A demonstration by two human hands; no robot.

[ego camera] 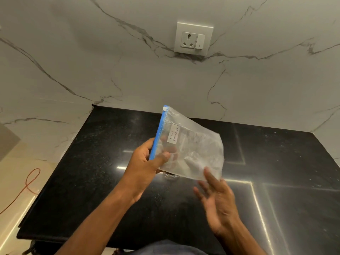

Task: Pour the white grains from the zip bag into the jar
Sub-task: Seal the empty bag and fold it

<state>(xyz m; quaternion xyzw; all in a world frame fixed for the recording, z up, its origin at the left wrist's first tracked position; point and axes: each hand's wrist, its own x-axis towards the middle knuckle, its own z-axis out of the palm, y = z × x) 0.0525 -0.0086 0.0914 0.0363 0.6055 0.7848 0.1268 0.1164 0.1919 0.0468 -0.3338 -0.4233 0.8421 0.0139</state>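
1. Head view: your left hand (145, 162) grips the zip bag (195, 150) at its blue zip strip (158, 137), thumb across the front face and fingers curled behind.
2. The bag hangs in the air above the black countertop (92, 172), turned so the zip edge runs up its left side. A white label (173, 134) reads "MILK POWDER".
3. The bag is cloudy, with whitish matter inside; the amount is not readable.
4. Your right hand (219, 201) is wide, fingers straight and spread, holding nothing. Its fingertips reach the bag's lower right corner; contact cannot be told.
5. A small pale object (171, 175) shows just under the bag's lower edge; identity not readable.
6. Surroundings: marble wall (92, 61) with a socket (193, 39), and an orange cable (27, 184) on the floor at left.
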